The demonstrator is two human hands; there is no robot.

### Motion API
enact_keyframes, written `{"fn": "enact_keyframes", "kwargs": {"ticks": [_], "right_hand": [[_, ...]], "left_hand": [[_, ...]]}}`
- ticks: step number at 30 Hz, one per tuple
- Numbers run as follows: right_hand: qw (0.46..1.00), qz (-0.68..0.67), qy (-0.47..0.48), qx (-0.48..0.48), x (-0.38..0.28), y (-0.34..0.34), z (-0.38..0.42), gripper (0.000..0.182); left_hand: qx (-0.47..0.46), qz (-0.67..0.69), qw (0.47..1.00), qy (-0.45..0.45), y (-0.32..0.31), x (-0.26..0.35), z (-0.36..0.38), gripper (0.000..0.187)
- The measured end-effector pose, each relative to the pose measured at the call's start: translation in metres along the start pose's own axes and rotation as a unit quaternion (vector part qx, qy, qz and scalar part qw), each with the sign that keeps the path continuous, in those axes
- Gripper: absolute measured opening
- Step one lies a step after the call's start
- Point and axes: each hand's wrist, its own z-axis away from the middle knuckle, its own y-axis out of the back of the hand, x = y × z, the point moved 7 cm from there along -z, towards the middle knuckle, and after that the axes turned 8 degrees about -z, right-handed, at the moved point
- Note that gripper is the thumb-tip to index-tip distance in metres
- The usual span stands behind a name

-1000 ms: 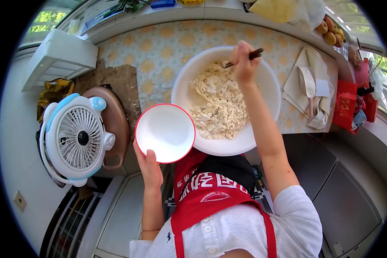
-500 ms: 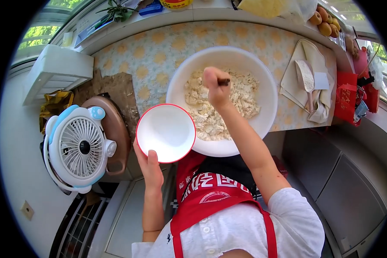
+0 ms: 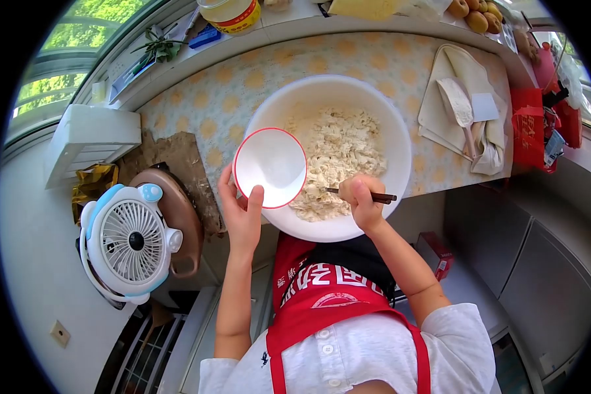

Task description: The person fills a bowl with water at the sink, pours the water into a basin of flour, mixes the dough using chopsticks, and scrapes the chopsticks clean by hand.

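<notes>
A large white basin [image 3: 398, 141] stands on the patterned tablecloth, holding shaggy, crumbly dough [image 3: 348, 141]. My left hand [image 3: 241, 217] grips a white bowl [image 3: 272, 164] with a red rim, thumb at the near edge, over the basin's left side. Its inside faces me and looks bare. My right hand [image 3: 363, 199] is closed around a utensil with a dark brown handle [image 3: 383, 197] and a thin metal shaft. The shaft points left into the dough near the front of the basin, and its end is hidden among the clumps.
Right of the basin, a scoop of flour [image 3: 456, 103] lies on a folded cloth [image 3: 440, 128]. A white and blue fan [image 3: 136, 241] stands at the left beside a brown lid-like object [image 3: 177, 217]. A foam box [image 3: 93, 141] is at the back left, a red bag [image 3: 527, 128] far right.
My right hand has come down and toward me, bringing the utensil's metal end into the dough. My left hand has moved the bowl up and right, further over the basin.
</notes>
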Motion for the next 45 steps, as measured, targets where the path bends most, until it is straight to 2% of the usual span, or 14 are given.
{"fn": "enact_keyframes", "kwargs": {"ticks": [5, 7, 9, 12, 14, 19, 21, 25, 28, 31, 35, 37, 41, 45], "right_hand": [[1.0, -0.004, 0.013, 0.004, -0.021, 0.011, 0.002, 0.038], [0.987, -0.139, 0.076, 0.017, -0.041, 0.025, -0.009, 0.04], [0.98, -0.118, 0.154, 0.032, -0.06, 0.041, -0.025, 0.041], [0.974, -0.093, 0.202, 0.048, -0.061, 0.059, -0.058, 0.041], [0.968, 0.045, 0.236, 0.066, -0.054, 0.06, -0.078, 0.04], [0.978, -0.04, 0.189, 0.073, -0.013, 0.043, -0.096, 0.04], [0.991, 0.02, 0.121, 0.047, -0.002, 0.025, -0.078, 0.039], [0.971, 0.175, 0.157, -0.053, -0.01, -0.01, -0.033, 0.037], [0.986, 0.127, 0.05, -0.095, 0.003, -0.034, -0.029, 0.038], [0.993, 0.088, 0.0, -0.084, 0.045, -0.053, -0.039, 0.038], [0.994, -0.093, -0.041, -0.03, 0.072, -0.077, -0.101, 0.038], [0.992, -0.116, 0.039, -0.015, 0.056, -0.075, -0.133, 0.039], [0.986, -0.112, 0.096, 0.082, 0.015, -0.01, -0.165, 0.04], [0.973, -0.131, 0.17, 0.088, -0.023, 0.086, -0.139, 0.037]], "left_hand": [[0.001, -0.02, 1.0, -0.017, -0.004, 0.002, -0.013, 0.063], [0.007, -0.011, 1.0, -0.014, 0.0, -0.003, -0.015, 0.063], [0.035, -0.029, 0.998, -0.05, 0.007, 0.0, -0.016, 0.064], [0.045, -0.049, 0.997, -0.037, 0.013, 0.008, -0.01, 0.066], [0.041, -0.054, 0.997, -0.023, 0.015, 0.008, -0.01, 0.066], [0.038, -0.056, 0.998, -0.019, 0.016, 0.006, -0.009, 0.062], [0.038, -0.038, 0.998, -0.04, 0.017, 0.005, -0.01, 0.059], [0.053, 0.034, 0.998, -0.026, 0.029, -0.015, -0.007, 0.058], [0.061, 0.172, 0.979, 0.085, 0.037, -0.026, 0.009, 0.058], [0.084, 0.235, 0.964, 0.096, 0.046, -0.029, 0.026, 0.059], [0.101, 0.226, 0.964, 0.102, 0.054, -0.031, 0.041, 0.067], [0.111, 0.229, 0.962, 0.1, 0.055, -0.031, 0.045, 0.068], [0.108, 0.238, 0.961, 0.086, 0.057, -0.028, 0.049, 0.07], [0.105, 0.24, 0.962, 0.082, 0.06, -0.031, 0.05, 0.072]]}}
